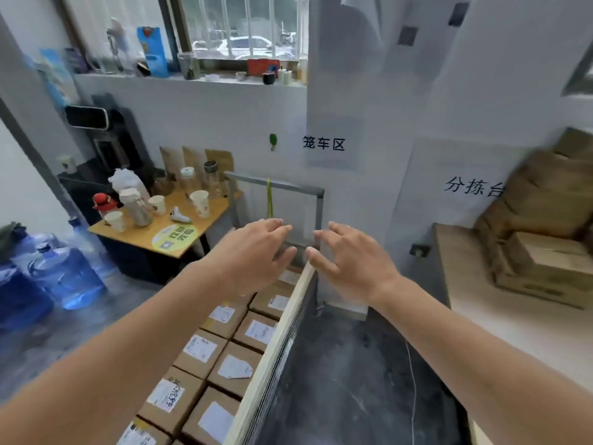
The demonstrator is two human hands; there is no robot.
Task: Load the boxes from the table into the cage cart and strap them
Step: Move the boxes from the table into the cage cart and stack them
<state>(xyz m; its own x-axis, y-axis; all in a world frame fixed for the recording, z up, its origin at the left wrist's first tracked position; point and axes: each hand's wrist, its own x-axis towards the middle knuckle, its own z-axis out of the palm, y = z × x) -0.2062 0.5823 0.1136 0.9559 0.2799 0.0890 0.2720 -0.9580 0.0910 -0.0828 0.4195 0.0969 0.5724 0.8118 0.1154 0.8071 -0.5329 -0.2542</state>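
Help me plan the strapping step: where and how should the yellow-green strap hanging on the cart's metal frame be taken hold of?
Pinch the strap at its free lower end, coming from the front, where the left hand and right hand hover open. It drapes straight down from the frame's top bar, so its upper part is looped on and only the hanging tail should pull free, probably.

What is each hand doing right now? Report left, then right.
Left hand: open, fingers spread, holding nothing.
Right hand: open, fingers spread, holding nothing.

bright daylight from the window [244, 33]; soft shadows, motion blur throughout (edges bowed by wide-angle distortion)
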